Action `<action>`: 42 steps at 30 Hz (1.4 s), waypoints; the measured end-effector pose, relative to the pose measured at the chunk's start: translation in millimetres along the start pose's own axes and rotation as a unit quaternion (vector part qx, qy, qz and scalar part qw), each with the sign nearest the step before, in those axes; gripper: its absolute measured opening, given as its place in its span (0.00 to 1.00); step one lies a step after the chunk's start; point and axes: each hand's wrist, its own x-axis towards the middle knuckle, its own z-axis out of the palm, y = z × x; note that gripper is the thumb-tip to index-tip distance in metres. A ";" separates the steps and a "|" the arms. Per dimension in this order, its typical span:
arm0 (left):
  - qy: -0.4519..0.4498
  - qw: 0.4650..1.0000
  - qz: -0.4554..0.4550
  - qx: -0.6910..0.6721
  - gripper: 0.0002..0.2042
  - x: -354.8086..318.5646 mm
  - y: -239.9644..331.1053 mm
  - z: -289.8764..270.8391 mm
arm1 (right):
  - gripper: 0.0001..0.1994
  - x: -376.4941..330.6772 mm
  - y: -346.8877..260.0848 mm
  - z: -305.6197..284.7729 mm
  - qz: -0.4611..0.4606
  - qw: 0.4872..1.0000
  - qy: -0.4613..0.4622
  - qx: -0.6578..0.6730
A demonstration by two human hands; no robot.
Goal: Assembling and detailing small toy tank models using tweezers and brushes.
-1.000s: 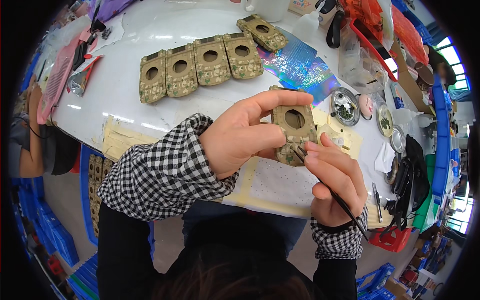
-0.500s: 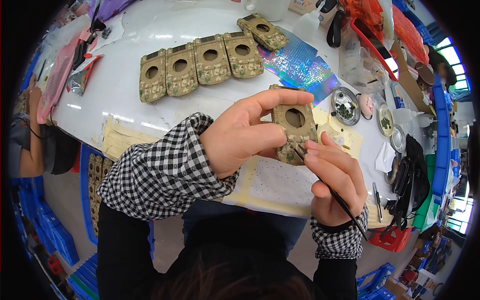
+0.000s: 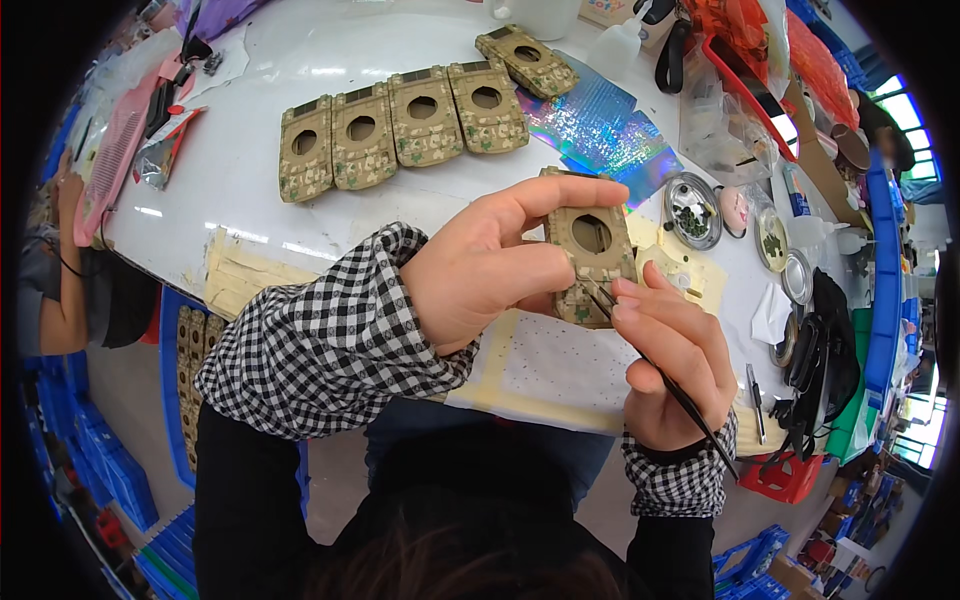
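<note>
Head view: your left hand [image 3: 480,265] is closed with its fingers gripping the tan camouflage-patterned, tank-shaped hull [image 3: 607,268], held above the bench [image 3: 240,190] before you, its round opening facing up. Your right hand [image 3: 685,345] has its fingers closed around slim black tweezers [image 3: 668,385], tips at the hull's near end. Whether the tips carry a part cannot be told.

The step in hand is judged to be fine tweezer work on that end; the next move calls for a steady hull and a light, exact touch.

Containers: a round, shiny metal dish [image 3: 688,184] to your right holds small dark-green pieces; a shallow round dish [image 3: 768,219] beyond it holds more green bits. At lower left, a blue plastic crate [image 3: 172,400] holds rows of similar camouflage hulls [image 3: 188,370]; its full contents are hidden by your sleeve.
</note>
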 end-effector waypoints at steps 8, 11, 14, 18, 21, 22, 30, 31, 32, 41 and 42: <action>-0.007 1.000 -0.003 -0.010 0.31 0.8 -1.6 -1.6 | 0.17 -1.1 1.1 -0.4 0.002 1.000 0.003 0.016; -0.014 0.999 -0.005 -0.031 0.31 1.3 -3.0 -3.0 | 0.17 -0.6 -0.3 0.2 0.008 0.999 0.016 0.029; -0.004 1.000 -0.015 -0.026 0.30 1.1 -3.4 -4.2 | 0.17 -2.1 -0.3 0.7 0.025 0.998 0.026 0.053; -0.003 1.000 -0.011 -0.021 0.30 1.1 -3.1 -4.2 | 0.17 -1.2 -0.7 0.8 0.017 0.998 0.022 0.051; -0.002 1.000 -0.007 -0.016 0.30 0.7 -3.1 -3.6 | 0.17 -0.8 -0.6 0.8 0.012 0.998 0.020 0.052; -0.001 1.000 -0.007 -0.013 0.30 0.7 -2.9 -3.4 | 0.17 -0.8 -0.6 0.9 0.011 0.998 0.019 0.051; 0.003 1.000 -0.008 -0.003 0.31 0.2 -1.3 -2.0 | 0.17 -0.5 0.1 -0.1 0.003 0.999 0.004 0.035; 0.004 1.000 -0.008 -0.003 0.31 0.2 -1.5 -2.2 | 0.17 -0.2 -0.1 -0.2 0.002 0.999 0.003 0.033; 0.005 1.000 -0.008 -0.003 0.31 0.2 -1.6 -2.3 | 0.17 -0.2 0.0 -0.1 0.000 1.000 0.002 0.031; 0.004 1.000 -0.003 -0.001 0.31 0.4 -1.7 -1.6 | 0.18 0.3 -0.2 -0.3 -0.006 1.000 -0.004 0.014; 0.004 1.000 -0.002 0.000 0.31 0.5 -2.0 -1.9 | 0.18 0.5 -0.3 -0.4 -0.006 1.000 -0.006 0.012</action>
